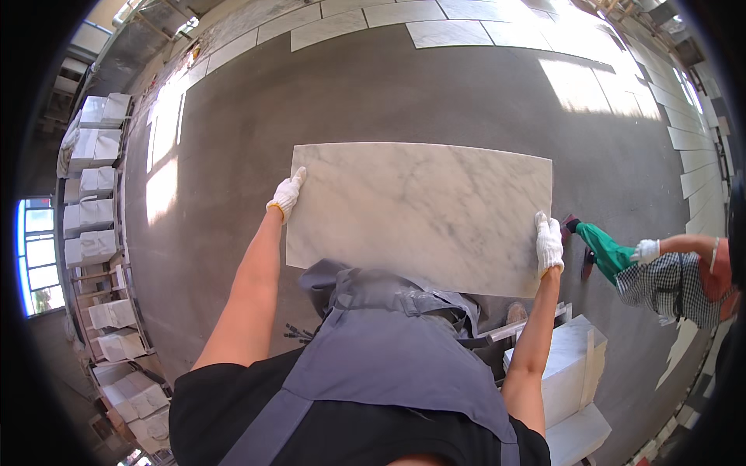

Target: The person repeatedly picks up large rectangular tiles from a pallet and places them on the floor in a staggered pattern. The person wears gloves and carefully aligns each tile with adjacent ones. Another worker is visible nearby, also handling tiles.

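A large rectangular slab of grey-veined white marble (420,210) is held out in front of my body, its broad face turned up. My left hand (288,194), in a white knit glove, grips the slab's left edge near the far corner. On the opposite side my right hand (549,242), gloved the same way, clasps the right edge, closer to the near corner. Both sets of fingers curl round the edges, and their tips are partly hidden beneath the stone. The slab's near edge comes close to the front of my grey apron (388,349).
Marble tiles (454,33) lie in rows on the grey floor (233,101) ahead. Stacked white blocks (97,172) line racks on the left. A marble stack (571,361) stands by my right arm. Another person (672,283) in green trousers and a checked apron is at right.
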A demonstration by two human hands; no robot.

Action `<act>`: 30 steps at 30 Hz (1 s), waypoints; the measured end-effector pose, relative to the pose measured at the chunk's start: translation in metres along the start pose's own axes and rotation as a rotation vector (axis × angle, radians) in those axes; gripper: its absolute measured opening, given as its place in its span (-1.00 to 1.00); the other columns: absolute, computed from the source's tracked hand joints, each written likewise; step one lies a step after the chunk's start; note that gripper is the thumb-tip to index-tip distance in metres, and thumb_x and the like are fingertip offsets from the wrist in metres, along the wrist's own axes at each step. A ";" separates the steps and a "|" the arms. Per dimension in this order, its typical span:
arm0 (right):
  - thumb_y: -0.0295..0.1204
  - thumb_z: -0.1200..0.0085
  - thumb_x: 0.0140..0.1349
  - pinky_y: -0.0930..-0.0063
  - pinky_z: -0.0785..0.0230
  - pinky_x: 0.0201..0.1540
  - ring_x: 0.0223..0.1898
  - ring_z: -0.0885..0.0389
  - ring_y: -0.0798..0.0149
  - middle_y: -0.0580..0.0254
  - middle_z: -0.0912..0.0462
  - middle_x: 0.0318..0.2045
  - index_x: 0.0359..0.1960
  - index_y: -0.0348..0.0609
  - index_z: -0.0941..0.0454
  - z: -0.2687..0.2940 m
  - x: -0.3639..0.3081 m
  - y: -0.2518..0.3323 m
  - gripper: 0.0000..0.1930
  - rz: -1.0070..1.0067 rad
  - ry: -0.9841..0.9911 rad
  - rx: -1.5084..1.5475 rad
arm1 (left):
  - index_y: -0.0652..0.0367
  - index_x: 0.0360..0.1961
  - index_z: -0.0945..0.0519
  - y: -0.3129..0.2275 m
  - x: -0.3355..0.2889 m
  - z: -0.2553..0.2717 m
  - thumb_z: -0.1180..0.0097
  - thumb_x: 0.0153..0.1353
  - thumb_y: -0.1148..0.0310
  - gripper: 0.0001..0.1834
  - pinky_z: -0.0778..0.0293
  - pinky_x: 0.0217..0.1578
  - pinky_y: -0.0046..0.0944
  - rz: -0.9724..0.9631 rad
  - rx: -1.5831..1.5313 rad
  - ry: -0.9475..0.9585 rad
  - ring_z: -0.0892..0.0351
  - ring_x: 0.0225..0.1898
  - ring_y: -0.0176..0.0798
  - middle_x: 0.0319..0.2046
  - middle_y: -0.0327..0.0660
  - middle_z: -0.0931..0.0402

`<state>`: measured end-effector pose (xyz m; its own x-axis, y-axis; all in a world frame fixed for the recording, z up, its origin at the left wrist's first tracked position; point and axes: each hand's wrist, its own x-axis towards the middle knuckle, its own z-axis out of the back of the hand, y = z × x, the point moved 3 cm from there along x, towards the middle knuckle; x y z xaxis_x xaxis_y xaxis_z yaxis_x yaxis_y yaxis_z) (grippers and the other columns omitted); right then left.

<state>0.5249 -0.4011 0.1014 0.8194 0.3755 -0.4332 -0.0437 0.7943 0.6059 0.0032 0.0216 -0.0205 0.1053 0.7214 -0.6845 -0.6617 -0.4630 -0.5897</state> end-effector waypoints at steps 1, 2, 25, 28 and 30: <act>0.13 0.04 0.41 0.20 -0.29 0.24 0.18 -0.50 0.00 -0.09 -0.59 0.12 0.18 -0.21 -0.45 0.001 -0.005 0.011 -0.37 0.012 -0.013 -0.011 | 0.29 0.37 -0.34 0.007 -0.002 0.001 0.04 0.29 -0.42 -0.02 -0.12 0.38 -0.11 -0.001 -0.041 -0.012 -0.24 0.40 -0.06 0.34 -0.05 -0.37; 0.13 0.06 0.41 0.20 -0.29 0.23 0.15 -0.52 -0.01 -0.09 -0.60 0.08 0.15 -0.23 -0.47 0.000 -0.009 0.023 -0.37 0.055 -0.028 -0.010 | 0.31 0.31 -0.44 0.014 -0.004 0.003 0.05 0.30 -0.40 -0.06 -0.17 0.35 -0.10 0.004 -0.092 -0.024 -0.33 0.34 -0.08 0.30 -0.04 -0.43; 0.11 0.08 0.40 0.16 -0.34 0.17 0.14 -0.54 -0.15 -0.12 -0.63 0.06 0.10 -0.20 -0.48 -0.133 0.106 0.292 -0.41 0.525 0.418 -0.300 | 0.21 0.26 -0.52 0.141 -0.157 0.030 0.09 0.36 -0.38 -0.15 -0.27 0.27 -0.18 0.302 -0.565 -0.630 -0.41 0.23 -0.24 0.20 -0.20 -0.53; 0.14 0.11 0.40 0.15 -0.34 0.16 0.12 -0.55 -0.16 -0.13 -0.63 0.04 0.09 -0.21 -0.47 -0.177 0.123 0.336 -0.39 0.599 0.506 -0.311 | 0.21 0.27 -0.51 0.137 -0.136 0.060 0.10 0.36 -0.37 -0.15 -0.28 0.27 -0.20 0.359 -0.601 -0.654 -0.41 0.23 -0.27 0.20 -0.22 -0.53; 0.14 0.11 0.39 0.12 -0.33 0.16 0.11 -0.53 -0.19 -0.15 -0.62 0.04 0.06 -0.21 -0.48 -0.198 0.128 0.353 -0.40 0.590 0.500 -0.325 | 0.22 0.29 -0.48 0.135 -0.121 0.072 0.12 0.36 -0.38 -0.14 -0.26 0.28 -0.23 0.386 -0.610 -0.643 -0.39 0.25 -0.29 0.23 -0.23 -0.50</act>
<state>0.5017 0.0221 0.1279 0.2633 0.8795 -0.3965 -0.6113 0.4701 0.6367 -0.1522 -0.0911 0.0141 -0.5849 0.5238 -0.6193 -0.0474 -0.7843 -0.6185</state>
